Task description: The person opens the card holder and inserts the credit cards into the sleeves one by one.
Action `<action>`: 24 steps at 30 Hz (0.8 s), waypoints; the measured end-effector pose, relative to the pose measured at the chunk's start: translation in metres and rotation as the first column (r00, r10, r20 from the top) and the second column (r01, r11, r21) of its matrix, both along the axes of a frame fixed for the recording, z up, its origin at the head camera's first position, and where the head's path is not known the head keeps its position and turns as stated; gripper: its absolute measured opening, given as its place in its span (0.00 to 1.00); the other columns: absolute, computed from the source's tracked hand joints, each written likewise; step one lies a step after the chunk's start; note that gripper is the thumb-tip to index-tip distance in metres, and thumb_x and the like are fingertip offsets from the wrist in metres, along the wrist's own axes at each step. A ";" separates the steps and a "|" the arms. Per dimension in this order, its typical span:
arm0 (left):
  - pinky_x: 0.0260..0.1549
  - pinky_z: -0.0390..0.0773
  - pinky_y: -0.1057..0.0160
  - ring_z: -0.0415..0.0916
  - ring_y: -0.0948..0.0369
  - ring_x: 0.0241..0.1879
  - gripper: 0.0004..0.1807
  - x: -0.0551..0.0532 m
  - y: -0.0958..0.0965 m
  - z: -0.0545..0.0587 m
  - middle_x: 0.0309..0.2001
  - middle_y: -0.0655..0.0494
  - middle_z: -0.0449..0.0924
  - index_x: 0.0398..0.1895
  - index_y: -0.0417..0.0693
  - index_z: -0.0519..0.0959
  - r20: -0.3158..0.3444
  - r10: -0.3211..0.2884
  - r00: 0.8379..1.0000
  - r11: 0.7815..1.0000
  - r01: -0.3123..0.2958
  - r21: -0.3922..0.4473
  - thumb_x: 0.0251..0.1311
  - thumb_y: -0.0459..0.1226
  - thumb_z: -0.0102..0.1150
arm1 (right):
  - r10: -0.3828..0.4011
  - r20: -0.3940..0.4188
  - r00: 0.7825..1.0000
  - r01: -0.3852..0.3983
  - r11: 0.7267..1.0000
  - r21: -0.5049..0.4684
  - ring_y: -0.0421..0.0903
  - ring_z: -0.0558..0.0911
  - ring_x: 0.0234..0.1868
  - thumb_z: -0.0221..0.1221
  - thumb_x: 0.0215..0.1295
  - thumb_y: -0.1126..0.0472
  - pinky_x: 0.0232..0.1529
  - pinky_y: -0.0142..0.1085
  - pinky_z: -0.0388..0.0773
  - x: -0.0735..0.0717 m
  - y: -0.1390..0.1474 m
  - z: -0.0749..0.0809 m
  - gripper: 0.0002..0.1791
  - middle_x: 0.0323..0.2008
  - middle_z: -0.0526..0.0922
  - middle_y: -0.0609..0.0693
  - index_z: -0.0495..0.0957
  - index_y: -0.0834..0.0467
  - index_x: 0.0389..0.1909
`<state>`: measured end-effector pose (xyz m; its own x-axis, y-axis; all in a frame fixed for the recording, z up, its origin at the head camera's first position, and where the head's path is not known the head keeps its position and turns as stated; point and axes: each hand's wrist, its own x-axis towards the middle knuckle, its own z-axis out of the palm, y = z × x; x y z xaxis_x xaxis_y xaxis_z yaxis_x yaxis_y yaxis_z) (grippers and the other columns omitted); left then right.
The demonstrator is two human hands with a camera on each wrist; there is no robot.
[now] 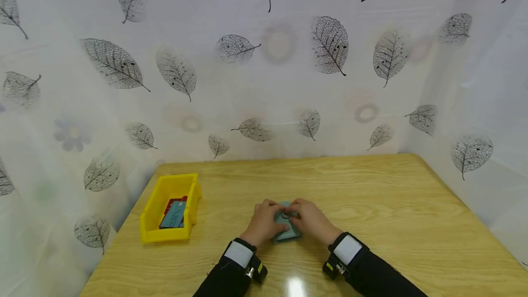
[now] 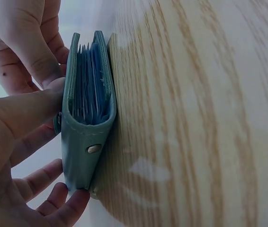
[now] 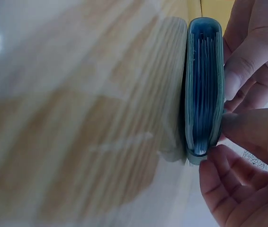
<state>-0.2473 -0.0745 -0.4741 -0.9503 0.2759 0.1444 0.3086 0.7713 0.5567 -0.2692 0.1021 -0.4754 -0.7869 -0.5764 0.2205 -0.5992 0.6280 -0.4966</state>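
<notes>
A teal card holder (image 1: 291,232) lies flat on the wooden table between both hands. Thin clear sleeves fill its inside, visible edge-on in the left wrist view, where a metal stud (image 2: 94,148) shows on its spine. The left hand (image 1: 262,222) grips the card holder from the left, thumb on top and fingers at its edge. From the right, the right hand (image 1: 314,220) holds it, its thumb (image 3: 240,125) pressing the upper face near a small strap and its fingers at the side. The fingers partly hide the strap and fastener.
A yellow bin (image 1: 165,235) stands at the table's left side. Inside it lie a blue-grey card (image 1: 174,214) with lettering and red pieces (image 1: 184,199). A leaf-patterned curtain (image 1: 280,86) hangs behind and beside the wooden table (image 1: 392,223).
</notes>
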 end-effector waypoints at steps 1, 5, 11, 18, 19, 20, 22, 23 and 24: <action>0.43 0.73 0.53 0.68 0.47 0.48 0.25 0.000 0.000 0.000 0.50 0.45 0.74 0.50 0.44 0.82 -0.004 0.001 1.000 1.000 -0.001 -0.002 0.47 0.41 0.76 | 0.001 -0.002 1.000 -0.001 1.000 0.004 0.42 0.77 0.33 0.63 0.61 0.69 0.31 0.33 0.75 -0.001 0.000 0.000 0.11 0.41 0.80 0.51 0.83 0.61 0.44; 0.43 0.73 0.53 0.68 0.46 0.48 0.26 0.000 0.000 -0.001 0.50 0.45 0.74 0.51 0.44 0.82 -0.001 0.000 1.000 1.000 0.000 0.006 0.47 0.41 0.76 | 0.025 -0.039 0.999 -0.023 0.999 0.049 0.45 0.80 0.35 0.63 0.60 0.69 0.34 0.35 0.78 -0.003 -0.001 0.004 0.09 0.38 0.81 0.51 0.84 0.61 0.42; 0.44 0.73 0.53 0.69 0.45 0.49 0.29 0.000 0.001 -0.002 0.49 0.45 0.75 0.55 0.42 0.80 0.018 0.012 1.000 1.000 -0.012 -0.014 0.48 0.42 0.75 | 0.058 -0.090 0.994 -0.049 0.993 0.106 0.47 0.81 0.35 0.65 0.58 0.68 0.35 0.36 0.78 -0.006 -0.003 0.009 0.05 0.33 0.81 0.50 0.83 0.60 0.36; 0.45 0.74 0.53 0.69 0.46 0.50 0.32 -0.002 0.002 0.000 0.49 0.45 0.76 0.57 0.40 0.78 0.046 0.026 0.999 0.999 -0.025 -0.022 0.48 0.43 0.75 | 0.058 -0.014 0.998 -0.057 0.998 0.039 0.41 0.78 0.33 0.63 0.57 0.69 0.32 0.33 0.76 -0.009 0.001 0.008 0.05 0.33 0.80 0.47 0.81 0.58 0.34; 0.45 0.74 0.53 0.69 0.46 0.50 0.32 -0.002 0.002 0.000 0.49 0.45 0.76 0.57 0.40 0.78 0.046 0.028 0.999 0.999 -0.027 -0.027 0.48 0.43 0.75 | 0.071 -0.013 0.997 -0.070 0.997 0.033 0.40 0.78 0.32 0.63 0.57 0.69 0.31 0.33 0.76 -0.010 0.001 0.007 0.05 0.33 0.80 0.47 0.82 0.58 0.34; 0.46 0.74 0.53 0.70 0.46 0.50 0.32 -0.002 0.002 0.000 0.49 0.45 0.76 0.57 0.40 0.78 0.044 0.031 0.999 0.999 -0.030 -0.030 0.48 0.43 0.75 | 0.089 -0.029 0.996 -0.088 0.995 0.040 0.40 0.78 0.32 0.63 0.57 0.69 0.31 0.32 0.75 -0.010 0.002 0.007 0.05 0.32 0.80 0.47 0.82 0.58 0.34; 0.45 0.74 0.53 0.70 0.45 0.50 0.32 -0.002 0.001 0.000 0.50 0.45 0.76 0.57 0.40 0.78 0.043 0.033 0.999 0.999 -0.031 -0.030 0.48 0.43 0.75 | 0.137 -0.102 0.985 -0.130 0.989 0.074 0.39 0.77 0.31 0.64 0.57 0.69 0.30 0.30 0.75 -0.009 0.002 0.006 0.05 0.31 0.79 0.47 0.83 0.58 0.33; 0.45 0.74 0.53 0.69 0.45 0.50 0.32 -0.002 0.001 0.000 0.50 0.45 0.76 0.57 0.40 0.78 0.043 0.032 0.999 0.999 -0.030 -0.029 0.48 0.43 0.75 | 0.158 -0.139 0.978 -0.144 0.984 0.102 0.39 0.77 0.30 0.64 0.57 0.69 0.30 0.30 0.74 -0.008 0.002 0.005 0.05 0.31 0.79 0.46 0.84 0.58 0.33; 0.45 0.74 0.53 0.70 0.45 0.50 0.32 -0.001 0.000 0.000 0.49 0.45 0.76 0.56 0.40 0.78 0.041 0.031 0.999 0.999 -0.030 -0.026 0.48 0.43 0.75 | 0.176 -0.174 0.969 -0.155 0.980 0.127 0.38 0.76 0.29 0.65 0.56 0.69 0.29 0.29 0.73 -0.007 0.001 0.006 0.05 0.30 0.78 0.46 0.84 0.57 0.33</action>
